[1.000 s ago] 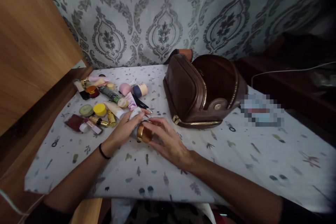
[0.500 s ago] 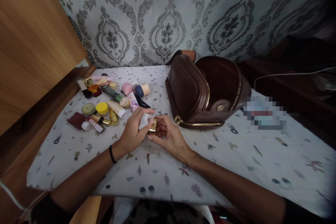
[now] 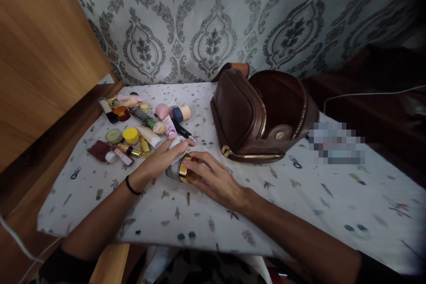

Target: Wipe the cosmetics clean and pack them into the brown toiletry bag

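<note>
Between my hands lies a cosmetic jar point(image 3: 173, 171) on its side, with a greyish see-through body and a shiny gold collar or cap. The fingers of my right hand point(image 3: 218, 182) curl around its gold end. My left hand point(image 3: 160, 159) holds a crumpled white tissue point(image 3: 177, 152) over the top of the jar's body, thumb and fingers pointing right. Part of the tissue and the jar's far side are hidden by my fingers. Just beyond my left fingertips are a black tube point(image 3: 182, 129) and a pink-and-white tube point(image 3: 170, 128).
Several cosmetics, including a yellow-lidded jar point(image 3: 131, 135), a green bottle point(image 3: 142, 116) and a dark red pouch point(image 3: 98, 150), lie at left on the patterned tablecloth point(image 3: 213, 230). An unzipped brown leather bag point(image 3: 238, 115) stands behind my right hand. A blurred-out item point(image 3: 336, 142) lies at right.
The jar has turned and come slightly left and down, so its greyish body now shows. My right hand has shifted over the gold end; my left has flattened with the tissue.
</note>
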Action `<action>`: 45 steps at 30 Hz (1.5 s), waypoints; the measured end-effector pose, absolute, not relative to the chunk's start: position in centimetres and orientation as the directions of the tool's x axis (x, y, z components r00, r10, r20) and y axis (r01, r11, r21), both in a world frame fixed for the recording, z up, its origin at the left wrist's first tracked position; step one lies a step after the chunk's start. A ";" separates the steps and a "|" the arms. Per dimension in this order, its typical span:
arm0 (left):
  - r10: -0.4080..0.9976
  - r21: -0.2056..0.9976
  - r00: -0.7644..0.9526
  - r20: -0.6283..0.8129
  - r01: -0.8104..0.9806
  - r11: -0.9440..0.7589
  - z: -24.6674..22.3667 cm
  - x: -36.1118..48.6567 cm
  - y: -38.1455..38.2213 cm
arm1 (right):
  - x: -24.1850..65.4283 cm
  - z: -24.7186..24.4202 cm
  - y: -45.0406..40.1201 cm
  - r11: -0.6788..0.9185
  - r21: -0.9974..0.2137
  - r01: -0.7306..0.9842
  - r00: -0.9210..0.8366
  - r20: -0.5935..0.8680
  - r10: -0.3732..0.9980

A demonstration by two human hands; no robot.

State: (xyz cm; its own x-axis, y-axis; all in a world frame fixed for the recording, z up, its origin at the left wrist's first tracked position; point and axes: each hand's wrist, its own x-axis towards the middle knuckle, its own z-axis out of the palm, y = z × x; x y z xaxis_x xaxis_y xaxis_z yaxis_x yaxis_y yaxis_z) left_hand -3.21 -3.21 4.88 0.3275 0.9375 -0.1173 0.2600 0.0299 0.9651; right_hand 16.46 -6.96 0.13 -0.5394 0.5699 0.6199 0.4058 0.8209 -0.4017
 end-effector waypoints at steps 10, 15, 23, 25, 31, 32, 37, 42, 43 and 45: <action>0.859 0.956 0.469 -0.204 -0.093 0.278 4.8 -3.1 -2.5 | 16.5 0.7 -6.6 0.832 -0.505 0.229 -0.425 0.717 0.553; 0.812 0.970 0.556 -0.177 -0.040 0.239 4.8 -3.3 -2.7 | 16.8 0.9 -6.5 0.888 -0.363 0.284 -0.481 0.747 0.459; 0.659 0.947 0.730 -0.181 -0.052 0.318 4.3 -4.2 -3.0 | 17.1 1.3 -6.9 0.937 -0.251 0.243 -0.577 0.739 0.348; 0.678 0.911 0.714 -0.175 -0.143 0.386 3.5 -4.3 -2.9 | 16.9 1.4 -6.9 0.918 -0.334 0.215 -0.529 0.750 0.397; 0.464 0.790 0.833 -0.301 -0.055 0.611 2.4 -4.3 -2.2 | 16.5 1.2 -7.1 0.702 -0.685 0.192 -0.265 0.653 0.709; 0.444 0.790 0.844 -0.301 -0.040 0.612 2.4 -4.2 -2.2 | 16.4 1.0 -7.0 0.654 -0.734 0.183 -0.226 0.616 0.754; 0.583 0.855 0.756 -0.296 -0.063 0.515 2.5 -3.2 -2.2 | 16.3 0.4 -6.7 0.521 -0.844 0.127 -0.130 0.507 0.852; 0.831 0.962 0.528 -0.173 -0.088 0.257 2.5 -2.9 -2.6 | 16.2 0.3 -6.4 0.496 -0.852 0.165 -0.084 0.489 0.868; 0.861 0.982 0.493 -0.126 -0.058 0.178 2.5 -3.0 -2.7 | 16.2 0.3 -6.3 0.493 -0.851 0.181 -0.083 0.486 0.870; 0.906 0.999 0.424 -0.008 0.034 -0.007 2.8 -3.1 -2.9 | 16.2 0.4 -6.3 0.476 -0.858 0.192 -0.087 0.468 0.879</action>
State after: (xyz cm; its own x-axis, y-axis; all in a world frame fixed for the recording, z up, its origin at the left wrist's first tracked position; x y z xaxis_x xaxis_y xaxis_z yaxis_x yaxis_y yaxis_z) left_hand -3.07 -2.90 2.81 0.4240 0.9056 -0.0080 0.0337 -0.0069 0.9994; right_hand 16.18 -6.27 0.36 -0.0866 0.8792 0.4685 0.1916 0.4762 -0.8582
